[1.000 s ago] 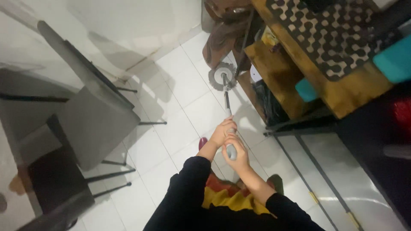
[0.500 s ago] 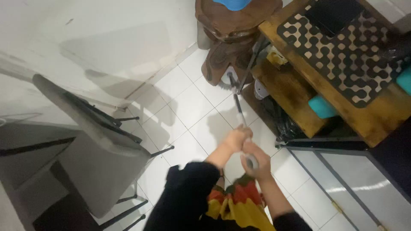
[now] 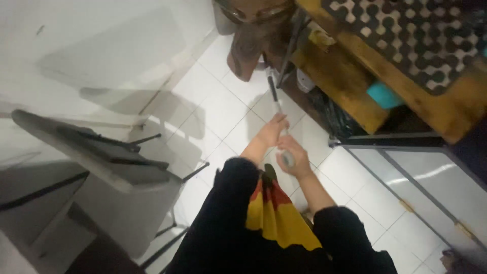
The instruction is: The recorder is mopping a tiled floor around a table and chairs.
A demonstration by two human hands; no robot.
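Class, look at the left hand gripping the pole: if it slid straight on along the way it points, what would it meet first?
The left hand points up the pole; first would probably come the brown stool, though depth is unclear.

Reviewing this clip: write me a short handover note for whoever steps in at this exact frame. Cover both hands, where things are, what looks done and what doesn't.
Left hand: closed around the mop handle, further down the shaft.
Right hand: closed around the top end of the same handle, nearer the body.
The handle runs away from the person toward the wooden shelf unit; its far end sits by the brown stool, and the mop head is hidden there.
A grey folding chair stands on the left, apart from the handle.
Done: both hands have a firm grip. The white tiled floor shows no clear wet or dry areas, so what is left cannot be judged.
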